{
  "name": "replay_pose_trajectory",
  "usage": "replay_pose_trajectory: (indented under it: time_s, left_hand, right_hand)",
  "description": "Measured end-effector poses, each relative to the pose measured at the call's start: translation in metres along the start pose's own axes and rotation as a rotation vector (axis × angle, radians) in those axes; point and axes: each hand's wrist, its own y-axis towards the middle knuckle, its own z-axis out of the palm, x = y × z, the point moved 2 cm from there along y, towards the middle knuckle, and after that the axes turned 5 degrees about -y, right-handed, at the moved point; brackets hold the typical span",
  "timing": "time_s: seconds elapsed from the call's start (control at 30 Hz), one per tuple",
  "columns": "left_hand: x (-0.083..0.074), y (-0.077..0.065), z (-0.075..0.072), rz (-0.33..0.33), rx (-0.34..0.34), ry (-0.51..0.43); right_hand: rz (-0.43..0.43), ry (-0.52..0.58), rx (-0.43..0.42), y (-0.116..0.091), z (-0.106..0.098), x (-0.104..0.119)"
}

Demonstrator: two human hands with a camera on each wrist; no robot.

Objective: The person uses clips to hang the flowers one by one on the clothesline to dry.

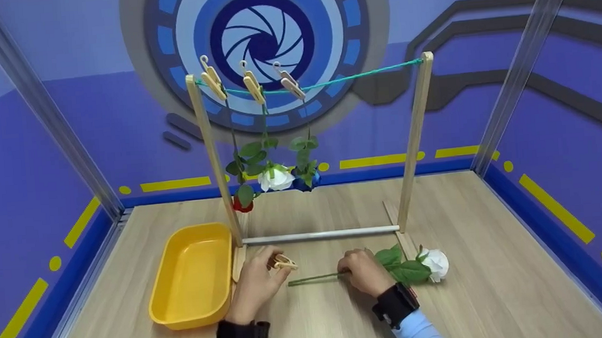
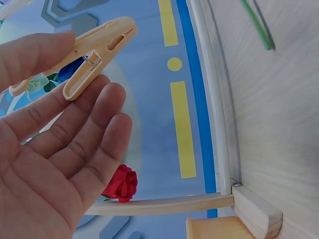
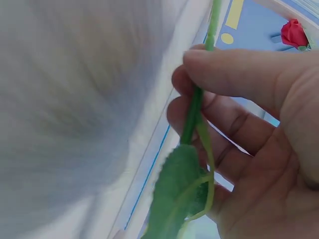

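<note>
My left hand [image 1: 258, 283] pinches a pale wooden-coloured clothespin [image 2: 94, 57] between thumb and fingers, to the right of the yellow tray. My right hand [image 1: 364, 271] grips the green stem [image 3: 193, 112] of a white rose [image 1: 436, 264], whose bloom points right and whose bare stem end points left toward the clothespin. Leaves [image 1: 411, 271] spread between the right hand and the bloom. Behind both hands, a red rose [image 1: 243, 202], a second white rose [image 1: 276, 178] and a blue rose [image 1: 307, 179] hang head down from a green string [image 1: 350, 78], each held by a clothespin.
The string runs between two wooden posts [image 1: 415, 140] joined low down by a white bar [image 1: 321, 235]. A yellow tray [image 1: 194, 322] stands at the left on the wooden table [image 1: 499, 282]. Painted walls enclose the table at the back and sides.
</note>
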Motion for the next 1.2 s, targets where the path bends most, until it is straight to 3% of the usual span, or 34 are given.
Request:
replay_pose_trajectory:
  time_s: [0.4,0.7,0.97,1.2]
  left_hand:
    - [0.002,0.000,0.007,0.019,-0.021,-0.013]
    - [-0.002,0.002,0.012,0.047,-0.066,-0.001]
    - [-0.012,0.010,0.013,0.069,-0.067,-0.016]
    - [-0.037,0.032,-0.001,0.117,-0.048,-0.023]
  right_hand:
    - [0.067,0.075,-0.154,0.003,-0.009,-0.004]
    - [0.079,0.090,-0.336,0.010,-0.023,-0.008]
    - [0.099,0.142,-0.424,0.020,-0.040,-0.014]
    - [0.145,0.150,-0.454,0.032,-0.067,-0.022]
